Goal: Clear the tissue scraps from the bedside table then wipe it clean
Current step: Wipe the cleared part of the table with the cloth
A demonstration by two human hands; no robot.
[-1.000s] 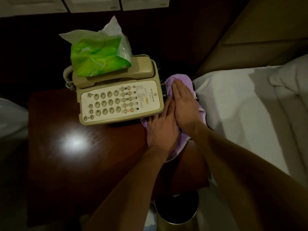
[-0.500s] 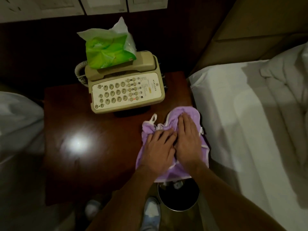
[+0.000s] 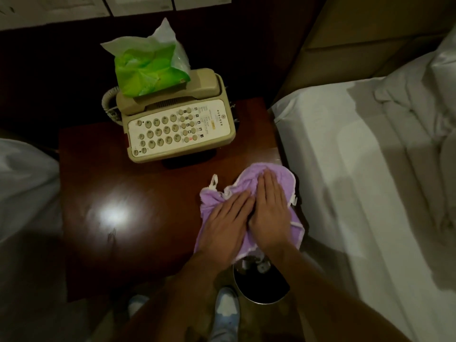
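Two hands, the left hand [image 3: 228,218] and right hand [image 3: 270,206], press flat side by side on the cloth [image 3: 249,172], fingers straight, gripping nothing. It lies bunched at the near right corner of the table [image 3: 148,218], just above the bin [image 3: 261,290]. No scraps show on the wood, so this looks like the wiping step. Next, I judge, the cloth must sweep left over the bare top, then round the phone [image 3: 180,129].

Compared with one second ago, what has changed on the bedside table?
The left hand and right hand, pressing flat on the purple cloth, slid it from beside the telephone back to the table's near right edge. The telephone and tissue pack stayed put.
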